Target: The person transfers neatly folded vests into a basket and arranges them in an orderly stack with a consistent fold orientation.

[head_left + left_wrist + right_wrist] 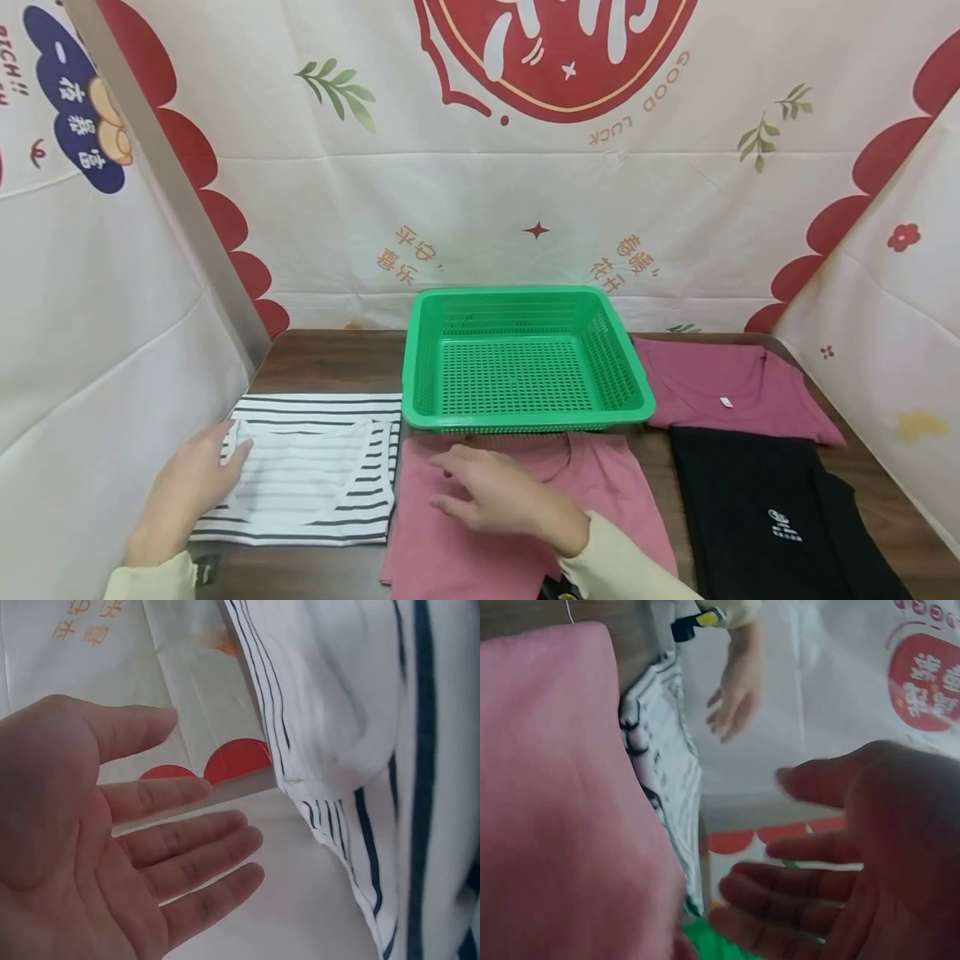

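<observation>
A folded white shirt with black stripes (300, 475) lies on the left of the table. My left hand (191, 479) is at its left edge, and the left wrist view shows that hand (142, 832) with fingers extended, holding nothing. In the middle lies a pink T-shirt (457, 554), its collar toward the basket. Over its upper part hovers my right hand (502, 492). Seen from the right wrist, this hand (840, 862) has its fingers loosely spread, with nothing between them, beside the pink cloth (562, 787).
A green plastic basket (510, 421) stands behind the pink T-shirt, with only its mesh bottom showing inside. To the right lie a folded darker pink shirt (705, 383) and a folded black garment (742, 500) with a small white print. Printed cloth walls (465, 208) enclose the table.
</observation>
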Motion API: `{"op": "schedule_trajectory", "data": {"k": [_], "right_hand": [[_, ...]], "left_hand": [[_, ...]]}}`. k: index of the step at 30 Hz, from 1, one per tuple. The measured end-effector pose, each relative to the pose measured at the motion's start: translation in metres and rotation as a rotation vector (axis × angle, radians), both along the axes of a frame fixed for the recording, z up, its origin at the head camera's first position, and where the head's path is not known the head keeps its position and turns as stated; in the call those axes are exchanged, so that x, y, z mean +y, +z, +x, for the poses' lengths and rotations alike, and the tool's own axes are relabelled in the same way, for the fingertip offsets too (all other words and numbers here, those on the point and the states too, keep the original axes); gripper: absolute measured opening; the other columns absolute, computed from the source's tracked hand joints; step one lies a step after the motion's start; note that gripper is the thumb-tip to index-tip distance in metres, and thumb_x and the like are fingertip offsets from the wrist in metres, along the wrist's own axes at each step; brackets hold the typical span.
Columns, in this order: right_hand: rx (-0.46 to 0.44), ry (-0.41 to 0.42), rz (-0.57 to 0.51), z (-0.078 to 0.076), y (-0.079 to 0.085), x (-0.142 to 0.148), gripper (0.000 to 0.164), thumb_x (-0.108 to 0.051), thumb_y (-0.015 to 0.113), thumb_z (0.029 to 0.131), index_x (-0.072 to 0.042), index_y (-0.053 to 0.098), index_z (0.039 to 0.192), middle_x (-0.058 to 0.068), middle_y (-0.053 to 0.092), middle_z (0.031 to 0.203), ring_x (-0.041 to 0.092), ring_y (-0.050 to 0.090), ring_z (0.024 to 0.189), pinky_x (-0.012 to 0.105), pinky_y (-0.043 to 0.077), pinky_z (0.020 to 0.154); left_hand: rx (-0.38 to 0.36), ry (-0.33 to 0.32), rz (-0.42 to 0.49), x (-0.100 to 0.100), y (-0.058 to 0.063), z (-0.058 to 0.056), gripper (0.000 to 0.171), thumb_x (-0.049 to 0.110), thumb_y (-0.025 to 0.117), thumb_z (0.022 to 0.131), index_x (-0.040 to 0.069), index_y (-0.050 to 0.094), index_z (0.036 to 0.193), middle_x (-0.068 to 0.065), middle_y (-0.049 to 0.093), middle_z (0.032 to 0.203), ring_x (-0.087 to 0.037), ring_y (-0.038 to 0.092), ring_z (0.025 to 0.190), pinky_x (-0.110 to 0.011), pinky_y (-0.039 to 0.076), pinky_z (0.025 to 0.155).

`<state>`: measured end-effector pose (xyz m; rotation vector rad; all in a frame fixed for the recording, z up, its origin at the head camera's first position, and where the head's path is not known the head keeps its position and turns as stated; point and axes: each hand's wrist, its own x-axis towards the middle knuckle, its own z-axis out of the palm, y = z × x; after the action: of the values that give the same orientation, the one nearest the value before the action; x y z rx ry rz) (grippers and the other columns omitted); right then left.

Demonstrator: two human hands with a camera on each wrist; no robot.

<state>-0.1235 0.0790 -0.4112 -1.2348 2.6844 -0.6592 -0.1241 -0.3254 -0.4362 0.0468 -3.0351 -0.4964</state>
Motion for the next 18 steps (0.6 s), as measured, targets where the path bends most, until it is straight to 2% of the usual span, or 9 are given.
{"op": "schedule_trajectory", "data": {"k": [2, 4, 6, 8, 10, 14, 18], "right_hand": [[-0.004, -0.014, 0.054, 0.000, -0.002, -0.009, 0.042, -0.038, 0.064, 0.096, -0.011, 0.062, 0.128, -0.003, 0.062, 0.100, 0.004, 0.053, 0.079, 0.020, 0.048, 0.070], [-0.003, -0.026, 0.098, 0.000, -0.004, -0.017, 0.032, -0.039, 0.065, 0.094, -0.013, 0.065, 0.112, -0.006, 0.057, 0.091, 0.003, 0.048, 0.072, 0.020, 0.044, 0.063], [-0.006, -0.035, 0.121, 0.000, -0.005, -0.024, 0.024, -0.039, 0.067, 0.093, -0.015, 0.062, 0.094, -0.009, 0.050, 0.082, 0.003, 0.044, 0.067, 0.020, 0.041, 0.059], [-0.008, -0.050, 0.140, -0.001, -0.006, -0.031, 0.027, -0.038, 0.067, 0.092, -0.018, 0.054, 0.080, -0.010, 0.044, 0.077, 0.004, 0.042, 0.064, 0.021, 0.038, 0.056], [-0.018, -0.070, 0.151, -0.003, -0.007, -0.039, 0.032, -0.038, 0.067, 0.093, -0.019, 0.049, 0.074, -0.009, 0.043, 0.074, 0.005, 0.041, 0.061, 0.021, 0.037, 0.055], [-0.058, -0.118, 0.138, -0.005, -0.010, -0.059, 0.033, -0.039, 0.065, 0.094, -0.018, 0.050, 0.073, -0.007, 0.047, 0.077, 0.006, 0.043, 0.061, 0.021, 0.038, 0.055], [-0.115, -0.162, 0.102, -0.007, -0.014, -0.076, 0.026, -0.037, 0.067, 0.093, -0.012, 0.061, 0.089, -0.004, 0.054, 0.082, 0.006, 0.048, 0.067, 0.022, 0.043, 0.059]], "left_hand": [[-0.006, 0.006, -0.003, -0.003, -0.002, 0.001, 0.056, 0.027, 0.051, 0.101, -0.017, 0.044, 0.135, -0.044, 0.047, 0.129, -0.060, 0.045, 0.118, -0.067, 0.038, 0.095], [-0.009, 0.005, -0.005, -0.005, -0.004, 0.001, 0.054, 0.026, 0.051, 0.100, -0.016, 0.045, 0.135, -0.045, 0.049, 0.126, -0.060, 0.046, 0.116, -0.067, 0.039, 0.093], [-0.023, 0.012, -0.006, -0.007, -0.005, 0.001, 0.054, 0.027, 0.051, 0.100, -0.015, 0.044, 0.134, -0.046, 0.049, 0.123, -0.061, 0.047, 0.114, -0.067, 0.040, 0.091], [-0.050, 0.025, -0.006, -0.008, -0.006, 0.000, 0.057, 0.029, 0.049, 0.100, -0.016, 0.043, 0.134, -0.046, 0.047, 0.123, -0.062, 0.045, 0.114, -0.068, 0.040, 0.090], [-0.080, 0.042, -0.013, -0.012, -0.007, -0.001, 0.061, 0.031, 0.048, 0.101, -0.020, 0.040, 0.133, -0.047, 0.045, 0.123, -0.062, 0.044, 0.114, -0.068, 0.040, 0.090], [-0.156, 0.082, -0.034, -0.018, -0.009, -0.003, 0.069, 0.033, 0.047, 0.100, -0.027, 0.034, 0.131, -0.049, 0.041, 0.123, -0.063, 0.042, 0.114, -0.068, 0.039, 0.091], [-0.251, 0.102, -0.025, -0.019, -0.009, -0.006, 0.075, 0.037, 0.046, 0.100, -0.028, 0.028, 0.132, -0.051, 0.038, 0.124, -0.064, 0.040, 0.116, -0.067, 0.038, 0.093]]}}
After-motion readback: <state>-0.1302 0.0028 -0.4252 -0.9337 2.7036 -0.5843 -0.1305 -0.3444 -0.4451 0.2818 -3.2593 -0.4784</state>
